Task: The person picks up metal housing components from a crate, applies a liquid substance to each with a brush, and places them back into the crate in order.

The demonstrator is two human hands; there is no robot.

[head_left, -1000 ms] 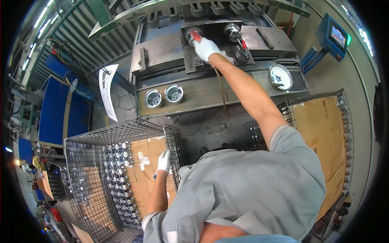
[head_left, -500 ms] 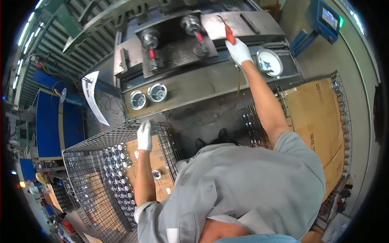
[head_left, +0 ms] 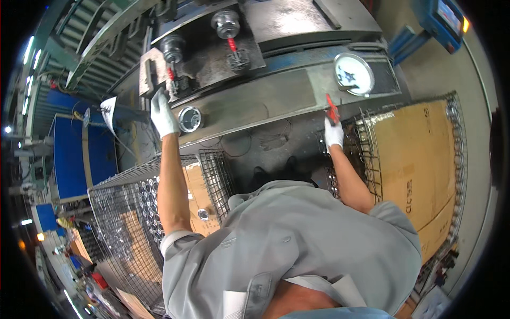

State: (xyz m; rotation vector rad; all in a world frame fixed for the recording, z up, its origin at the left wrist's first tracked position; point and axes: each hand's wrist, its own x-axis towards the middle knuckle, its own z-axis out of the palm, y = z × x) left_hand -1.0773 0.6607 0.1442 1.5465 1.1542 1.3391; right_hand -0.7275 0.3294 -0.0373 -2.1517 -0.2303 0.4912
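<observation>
My left hand, in a white glove, reaches over the bench at the left with its fingers stretched toward the fixture plate. Right beside it stands a shiny metal cup; whatever lies under the hand is hidden. My right hand, gloved too, is closed around a red-handled tool at the bench's front edge. On the plate are two round metal fixtures, one left and one right, each with a red part. A white bowl with a dark-handled item in it stands beyond my right hand.
A wire basket holding rows of metal cups and cardboard stands at my left. Another wire basket at my right has a cardboard sheet on it. A blue-cased screen is at the upper right. Thin cables lie on the floor.
My left hand has moved forward from above the left basket to the bench, covering where one cup stood. The right hand has drawn back toward me with the red-handled tool.
</observation>
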